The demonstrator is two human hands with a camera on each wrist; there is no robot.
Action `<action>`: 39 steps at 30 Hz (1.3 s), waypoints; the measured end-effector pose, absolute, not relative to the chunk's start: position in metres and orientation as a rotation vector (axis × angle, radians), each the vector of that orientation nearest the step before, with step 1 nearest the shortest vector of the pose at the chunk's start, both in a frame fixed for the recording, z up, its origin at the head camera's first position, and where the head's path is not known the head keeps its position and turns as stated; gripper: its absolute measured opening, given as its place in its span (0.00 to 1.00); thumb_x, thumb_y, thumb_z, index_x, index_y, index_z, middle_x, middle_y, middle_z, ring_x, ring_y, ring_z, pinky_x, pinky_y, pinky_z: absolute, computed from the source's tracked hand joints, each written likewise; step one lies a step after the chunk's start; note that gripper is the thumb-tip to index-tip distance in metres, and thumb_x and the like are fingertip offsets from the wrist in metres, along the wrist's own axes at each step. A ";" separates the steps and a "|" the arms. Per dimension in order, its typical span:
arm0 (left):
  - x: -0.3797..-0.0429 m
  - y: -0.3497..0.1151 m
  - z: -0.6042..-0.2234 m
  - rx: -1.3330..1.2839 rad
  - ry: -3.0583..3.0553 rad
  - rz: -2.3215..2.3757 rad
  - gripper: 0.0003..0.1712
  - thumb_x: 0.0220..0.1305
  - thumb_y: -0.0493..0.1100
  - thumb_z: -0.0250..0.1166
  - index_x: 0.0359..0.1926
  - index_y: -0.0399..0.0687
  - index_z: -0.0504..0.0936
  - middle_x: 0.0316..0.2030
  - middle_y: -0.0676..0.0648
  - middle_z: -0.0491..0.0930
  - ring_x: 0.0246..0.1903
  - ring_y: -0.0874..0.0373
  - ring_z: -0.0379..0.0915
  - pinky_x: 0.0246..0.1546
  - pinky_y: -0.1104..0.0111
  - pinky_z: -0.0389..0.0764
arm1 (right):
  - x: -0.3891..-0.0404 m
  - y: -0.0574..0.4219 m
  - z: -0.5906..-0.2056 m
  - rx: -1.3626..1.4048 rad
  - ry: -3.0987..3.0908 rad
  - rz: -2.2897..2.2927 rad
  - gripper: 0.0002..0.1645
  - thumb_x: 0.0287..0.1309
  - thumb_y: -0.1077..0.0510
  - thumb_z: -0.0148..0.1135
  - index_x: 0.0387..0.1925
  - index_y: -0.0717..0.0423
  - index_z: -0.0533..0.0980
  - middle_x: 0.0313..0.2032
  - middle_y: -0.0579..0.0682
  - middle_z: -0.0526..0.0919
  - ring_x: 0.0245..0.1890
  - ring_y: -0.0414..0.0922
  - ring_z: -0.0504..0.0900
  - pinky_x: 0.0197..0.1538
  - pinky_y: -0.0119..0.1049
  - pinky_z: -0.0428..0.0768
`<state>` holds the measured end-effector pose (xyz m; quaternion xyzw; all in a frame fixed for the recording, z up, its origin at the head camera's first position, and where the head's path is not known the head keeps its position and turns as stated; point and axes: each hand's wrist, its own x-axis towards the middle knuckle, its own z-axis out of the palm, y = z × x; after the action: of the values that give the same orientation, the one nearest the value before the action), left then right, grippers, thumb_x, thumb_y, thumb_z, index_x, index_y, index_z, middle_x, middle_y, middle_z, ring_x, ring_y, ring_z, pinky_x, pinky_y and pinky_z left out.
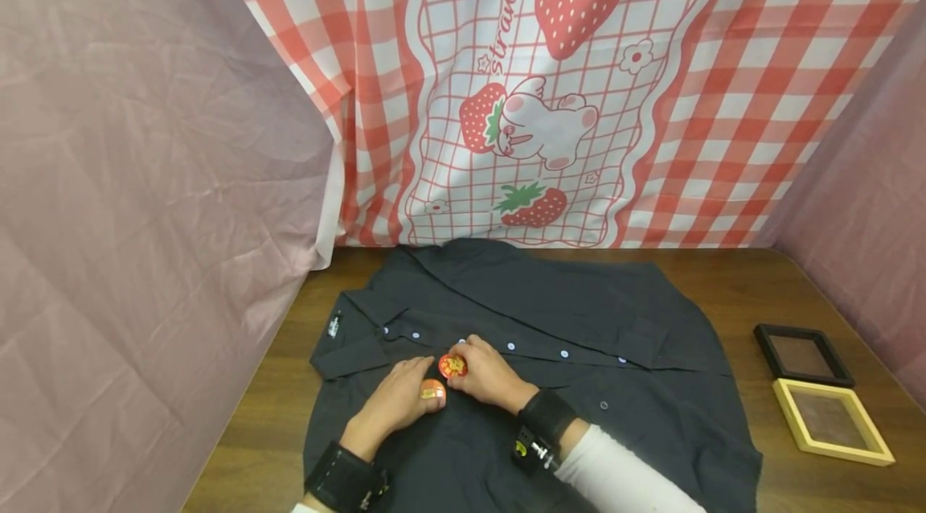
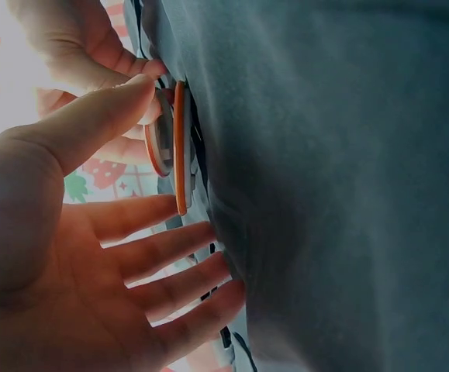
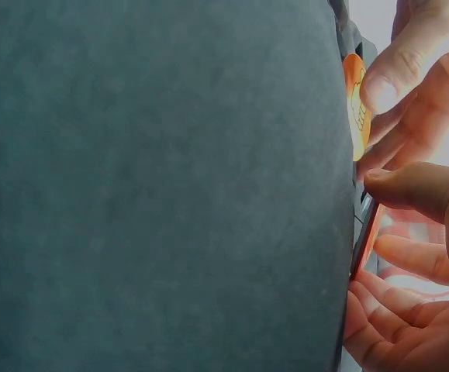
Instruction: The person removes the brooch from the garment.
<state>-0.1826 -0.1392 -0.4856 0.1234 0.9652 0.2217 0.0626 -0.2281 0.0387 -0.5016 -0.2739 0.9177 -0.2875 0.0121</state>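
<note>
A dark button-up shirt (image 1: 463, 432) lies spread out with its collar to the left. On its chest, below the row of buttons, my left hand (image 1: 394, 400) holds a round orange badge (image 1: 432, 392) by its edge between thumb and index finger. The other left fingers spread loosely against the cloth, as the left wrist view shows. Just up and to the right, my right hand (image 1: 492, 372) pinches a red badge (image 1: 452, 366) with a yellow figure. Seen from the right wrist, the red badge (image 3: 367, 240) tilts up beside the shirt surface, close to the orange badge (image 3: 356, 105).
At the right of the wooden table (image 1: 260, 424) lie a black frame (image 1: 770, 356) and a yellow frame (image 1: 792, 416). A red checked strawberry cloth (image 1: 542, 95) hangs behind the table, and pinkish curtains (image 1: 145, 215) hang at both sides.
</note>
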 end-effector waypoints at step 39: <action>-0.182 -0.139 -0.480 0.474 3.009 0.662 0.26 0.60 0.45 0.68 0.56 0.35 0.79 0.50 0.37 0.82 0.50 0.41 0.78 0.52 0.47 0.77 | -0.231 0.042 -0.502 -0.983 2.763 -1.078 0.16 0.43 0.59 0.77 0.38 0.56 0.83 0.33 0.47 0.79 0.33 0.41 0.75 0.36 0.30 0.73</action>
<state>-0.1819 -0.1393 -0.4804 0.1519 0.9653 0.2122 0.0121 -0.2311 0.0422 -0.5022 -0.3145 0.8843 -0.3450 0.0087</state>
